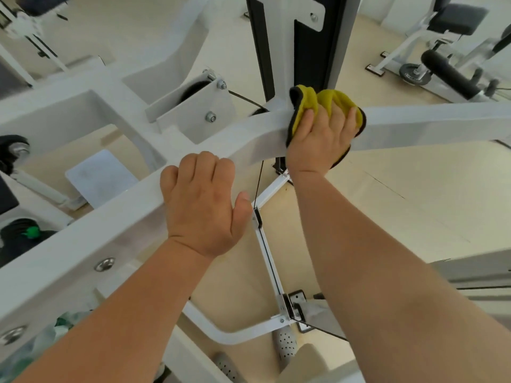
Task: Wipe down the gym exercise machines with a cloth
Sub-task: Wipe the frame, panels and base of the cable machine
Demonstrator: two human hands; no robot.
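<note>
Bare forearms (124, 313) rise from the lower edge to a white painted steel machine beam (83, 244) crossing the frame over cream floor (414, 203); a black padded roller (448, 76) sits upper right. Left hand (201, 205), centre, curls its fingers over the beam. Right hand (320, 136), upper centre, presses a yellow black-edged cloth (304, 102) flat there, fingers spread.

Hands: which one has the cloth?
The right hand, pressing the yellow cloth against the white frame beam; the left hand holds the beam bare, nearer the camera.
</note>
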